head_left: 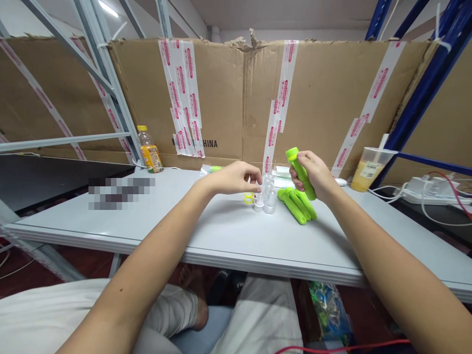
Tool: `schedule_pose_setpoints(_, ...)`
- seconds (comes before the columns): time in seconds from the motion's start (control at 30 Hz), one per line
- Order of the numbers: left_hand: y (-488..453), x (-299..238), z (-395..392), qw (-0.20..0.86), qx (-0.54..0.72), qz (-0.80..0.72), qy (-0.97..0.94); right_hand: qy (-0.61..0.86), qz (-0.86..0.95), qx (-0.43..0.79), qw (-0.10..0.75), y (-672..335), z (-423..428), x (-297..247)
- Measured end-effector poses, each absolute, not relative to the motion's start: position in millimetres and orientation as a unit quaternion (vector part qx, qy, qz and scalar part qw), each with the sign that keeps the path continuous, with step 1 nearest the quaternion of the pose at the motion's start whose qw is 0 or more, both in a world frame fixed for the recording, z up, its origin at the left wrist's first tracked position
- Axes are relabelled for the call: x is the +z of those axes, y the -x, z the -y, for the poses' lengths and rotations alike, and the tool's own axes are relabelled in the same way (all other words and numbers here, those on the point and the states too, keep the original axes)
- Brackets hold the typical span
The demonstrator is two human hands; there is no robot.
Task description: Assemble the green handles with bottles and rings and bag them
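In my right hand (313,172) is a bright green plastic tube (303,172), tilted, its threaded neck pointing up and to the left. My fingers are wrapped round its middle. My left hand (241,178) hovers over the small parts at mid-table, fingers bent and apart, with nothing visible between them. Just beneath it are yellow rings (248,197) and a small clear piece with a white base (259,202). Clear plastic bottles (270,201) stand beside that piece. Several more green tubes (297,205) lie side by side below my right hand.
A juice bottle with a yellow cap (150,151) stands at the back left. On the right are a cup of orange drink (369,167) and a power strip (429,189) with cables. A cardboard wall (224,98) closes off the back of the table (228,241).
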State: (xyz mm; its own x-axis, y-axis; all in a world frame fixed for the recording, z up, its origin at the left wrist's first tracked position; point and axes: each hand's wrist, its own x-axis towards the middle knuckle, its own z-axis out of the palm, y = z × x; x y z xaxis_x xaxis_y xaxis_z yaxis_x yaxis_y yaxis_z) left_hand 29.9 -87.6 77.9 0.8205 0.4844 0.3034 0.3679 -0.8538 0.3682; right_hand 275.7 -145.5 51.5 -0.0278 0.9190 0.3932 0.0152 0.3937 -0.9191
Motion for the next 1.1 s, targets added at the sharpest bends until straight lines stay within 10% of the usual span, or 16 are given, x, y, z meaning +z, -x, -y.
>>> schedule_pose_setpoints(0.43, -38.3, 67.5, 83.1, 0.123, 0.110, -0.248, -0.955, 0.382, 0.645, 0.401, 0.527, -264.3, 149.1, 44.9)
schedule_pose_setpoints(0.7, -14.8, 85.4, 74.1, 0.306, 0.511, -0.215, -0.774, 0.400, 0.715, 0.359, 0.447, -262.0, 154.2, 43.9)
schedule_pose_setpoints(1.1, -37.1, 76.7, 86.7, 0.361, 0.445, -0.184, -0.799, 0.409, 0.721, 0.350, 0.436, -259.5, 152.9, 39.2)
